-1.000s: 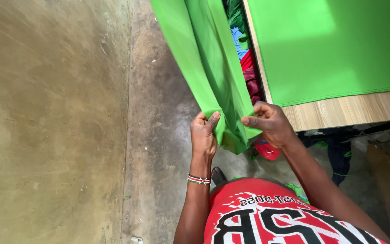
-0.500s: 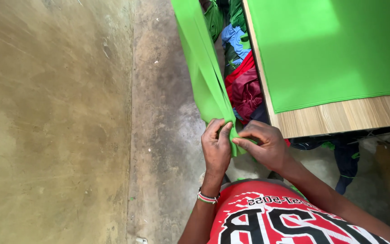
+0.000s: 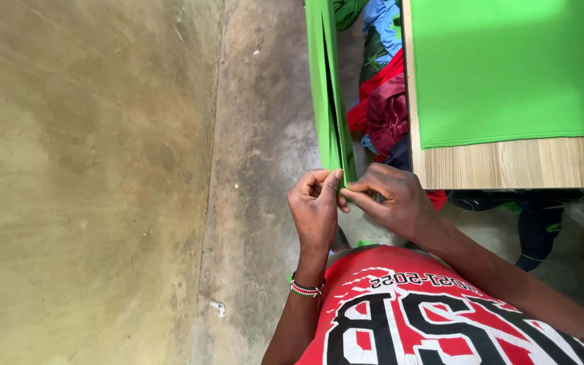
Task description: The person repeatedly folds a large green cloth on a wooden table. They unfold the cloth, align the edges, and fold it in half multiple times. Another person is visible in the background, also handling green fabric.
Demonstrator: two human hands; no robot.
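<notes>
Both hands pinch the near end of a folded green fabric strip (image 3: 330, 101) that hangs over the concrete floor (image 3: 103, 169): the left hand (image 3: 315, 209) grips its edge with thumb and fingers, the right hand (image 3: 393, 203) likewise, just beside the wooden desk (image 3: 508, 162)

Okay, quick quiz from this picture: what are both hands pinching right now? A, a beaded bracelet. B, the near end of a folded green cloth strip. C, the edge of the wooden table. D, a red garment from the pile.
B: the left hand and right hand meet at the near end of the green strip, which runs away from them beside the table, apart from the red garment.
</notes>
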